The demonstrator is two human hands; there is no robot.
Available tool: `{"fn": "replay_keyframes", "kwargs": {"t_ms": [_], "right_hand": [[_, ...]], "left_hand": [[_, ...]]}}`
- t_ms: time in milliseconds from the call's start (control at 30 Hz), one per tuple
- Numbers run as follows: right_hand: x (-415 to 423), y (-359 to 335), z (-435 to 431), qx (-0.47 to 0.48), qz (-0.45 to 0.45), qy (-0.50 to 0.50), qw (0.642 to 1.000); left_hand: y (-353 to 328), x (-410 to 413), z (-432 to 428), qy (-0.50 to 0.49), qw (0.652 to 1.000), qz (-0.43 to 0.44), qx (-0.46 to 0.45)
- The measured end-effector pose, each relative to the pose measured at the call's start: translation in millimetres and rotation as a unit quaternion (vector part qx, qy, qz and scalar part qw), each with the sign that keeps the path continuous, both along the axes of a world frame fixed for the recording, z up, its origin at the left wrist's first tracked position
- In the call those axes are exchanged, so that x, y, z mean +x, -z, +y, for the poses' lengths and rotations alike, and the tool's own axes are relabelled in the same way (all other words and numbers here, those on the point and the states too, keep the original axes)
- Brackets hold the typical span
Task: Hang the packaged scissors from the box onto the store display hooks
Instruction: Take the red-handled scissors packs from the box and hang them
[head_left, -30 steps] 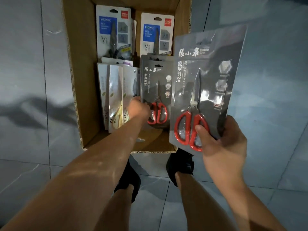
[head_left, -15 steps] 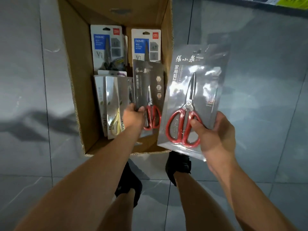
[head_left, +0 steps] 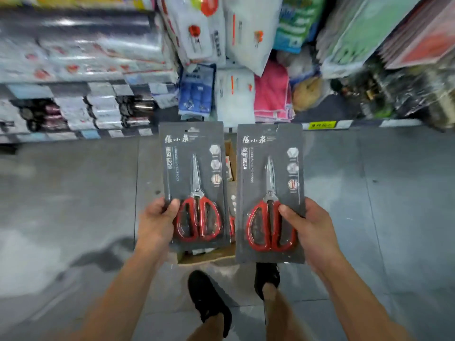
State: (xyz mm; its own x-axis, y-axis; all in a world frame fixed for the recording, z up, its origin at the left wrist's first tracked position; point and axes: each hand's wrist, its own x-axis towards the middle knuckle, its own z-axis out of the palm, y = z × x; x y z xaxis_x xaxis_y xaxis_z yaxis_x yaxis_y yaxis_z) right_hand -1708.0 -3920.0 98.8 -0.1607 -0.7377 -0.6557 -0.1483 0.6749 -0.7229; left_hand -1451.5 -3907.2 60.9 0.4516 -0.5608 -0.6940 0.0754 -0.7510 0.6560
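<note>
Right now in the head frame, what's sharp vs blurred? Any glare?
Head view: the two scissor packs, left and right, and both hands, left and right, are fairly sharp; the shelf goods are motion-smeared and bowed by the wide lens; soft sheen on the floor, no strong glare on the packs.

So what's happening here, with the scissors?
A person is standing in a shop aisle, holding up two carded packs of red-handled scissors. The left hand grips the left pack by its lower edge, and the right hand grips the right pack the same way. The cardboard box sits on the floor behind the packs, mostly hidden. Neither pack is on a hook yet; the blurred shelves ahead show no hooks clearly.
</note>
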Motion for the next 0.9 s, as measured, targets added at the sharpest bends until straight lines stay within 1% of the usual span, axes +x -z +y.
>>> {"fn": "replay_keyframes", "kwargs": {"t_ms": [133,233,333,433,600,833,900], "right_hand": [[-4.3,-116.6,2.6,-0.075,-0.001,0.016,0.997],[-14.9,-195.1,7.8,-0.132,-0.005,0.043,0.990],[-32.6,-256.1,13.3,-0.168,-0.035,0.049,0.984],[-56.2,-299.2,20.1,-0.210,-0.042,0.052,0.976],[-110.3,-341.1,40.7,-0.247,-0.044,0.034,0.968],[-192.7,-357.5,73.6,-0.259,-0.066,0.001,0.964],[-214.7,-355.7,82.5,-0.257,-0.072,-0.008,0.964]], "left_hand": [[-127.6,-3.1,-11.5,0.004,0.998,0.021,-0.055],[-212.5,-11.3,-12.1,0.024,0.994,0.016,-0.108],[-279.6,-21.0,-5.3,0.034,0.988,-0.001,-0.151],[-332.5,-37.1,7.9,0.035,0.982,0.000,-0.183],[-384.2,-74.5,38.9,0.022,0.975,0.013,-0.221],[-409.0,-158.1,87.0,-0.025,0.968,0.012,-0.250],[-411.4,-183.8,98.4,-0.038,0.967,0.026,-0.251]]}}
